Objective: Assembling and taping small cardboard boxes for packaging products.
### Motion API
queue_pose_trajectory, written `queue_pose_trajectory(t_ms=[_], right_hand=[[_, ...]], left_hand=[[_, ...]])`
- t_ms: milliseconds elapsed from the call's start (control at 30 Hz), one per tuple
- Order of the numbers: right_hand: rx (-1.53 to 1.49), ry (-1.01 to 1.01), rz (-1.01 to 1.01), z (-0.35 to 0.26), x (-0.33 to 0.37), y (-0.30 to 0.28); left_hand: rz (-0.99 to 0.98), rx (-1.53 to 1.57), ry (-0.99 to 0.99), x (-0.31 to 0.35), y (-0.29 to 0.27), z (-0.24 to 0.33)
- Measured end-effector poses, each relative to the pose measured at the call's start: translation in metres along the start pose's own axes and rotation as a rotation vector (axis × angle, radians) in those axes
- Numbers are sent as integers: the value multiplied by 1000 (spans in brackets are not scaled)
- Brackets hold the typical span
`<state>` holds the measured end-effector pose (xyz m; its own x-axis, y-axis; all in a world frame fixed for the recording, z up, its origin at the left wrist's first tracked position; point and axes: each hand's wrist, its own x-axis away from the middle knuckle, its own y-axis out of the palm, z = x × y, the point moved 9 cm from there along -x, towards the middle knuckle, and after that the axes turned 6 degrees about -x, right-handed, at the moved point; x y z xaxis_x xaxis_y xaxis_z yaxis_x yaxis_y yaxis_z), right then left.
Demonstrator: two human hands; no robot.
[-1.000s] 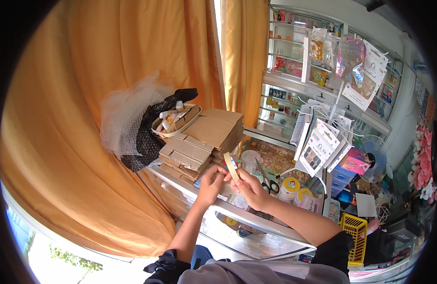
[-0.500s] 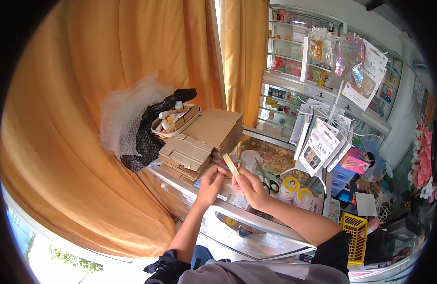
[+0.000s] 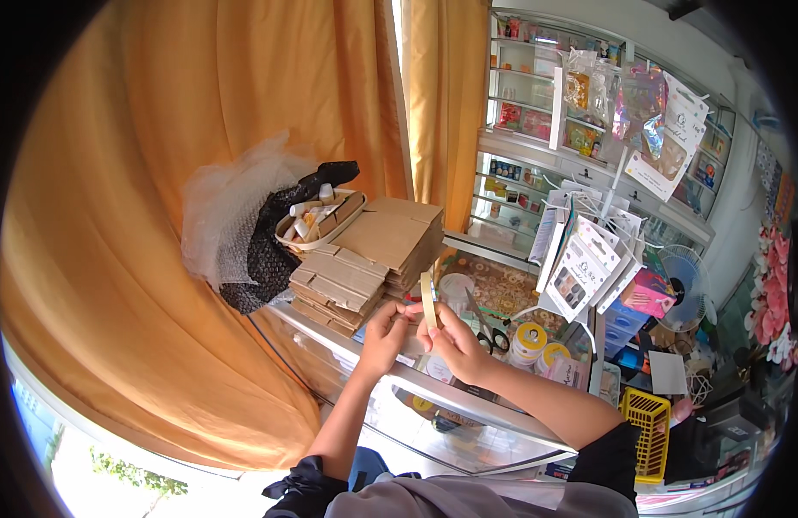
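Observation:
My right hand (image 3: 458,344) grips a pale yellow roll of tape (image 3: 428,298), held nearly upright with its narrow edge toward me. Close against it on the left, my left hand (image 3: 387,338) has its fingers curled in a pinch at the roll's side. Whatever lies between those fingertips is too small to make out. Both hands are above the front edge of a glass display counter (image 3: 494,410). Beside my left hand rises a stack of folded brown cardboard boxes (image 3: 340,278). Black-handled scissors (image 3: 494,338) lie just beyond my right hand.
An oval basket of small bottles (image 3: 330,235) stands behind the boxes, near black and clear bubble wrap (image 3: 243,220). Yellow-lidded jars (image 3: 530,337) and a rack of hanging packets (image 3: 589,259) are at the right. A yellow basket (image 3: 646,432) sits lower right. Orange curtains (image 3: 157,216) hang left.
The roll of tape has turned from a leftward tilt to nearly upright in my right hand. My left fingertips have come slightly closer to it.

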<state>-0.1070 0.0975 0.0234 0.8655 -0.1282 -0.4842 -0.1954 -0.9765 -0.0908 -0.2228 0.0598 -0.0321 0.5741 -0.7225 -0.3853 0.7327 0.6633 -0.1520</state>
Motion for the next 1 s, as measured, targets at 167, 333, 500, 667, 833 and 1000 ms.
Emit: queue_pose_trajectory(t_ms=[167, 333, 500, 667, 833, 1000], right_hand=[[19, -36, 1, -1, 0, -1], [68, -102, 9, -1, -2, -3], [70, -66, 19, 3, 1, -7], [70, -23, -29, 3, 1, -3], [38, -15, -61, -3, 1, 1], [73, -4, -73, -3, 1, 2]], left_hand=[[23, 30, 15, -1, -2, 0], [23, 25, -14, 0, -2, 0], [14, 0, -14, 1, -1, 2], [14, -24, -11, 1, -2, 5], [26, -19, -2, 2, -4, 5], [21, -19, -11, 2, -4, 6]])
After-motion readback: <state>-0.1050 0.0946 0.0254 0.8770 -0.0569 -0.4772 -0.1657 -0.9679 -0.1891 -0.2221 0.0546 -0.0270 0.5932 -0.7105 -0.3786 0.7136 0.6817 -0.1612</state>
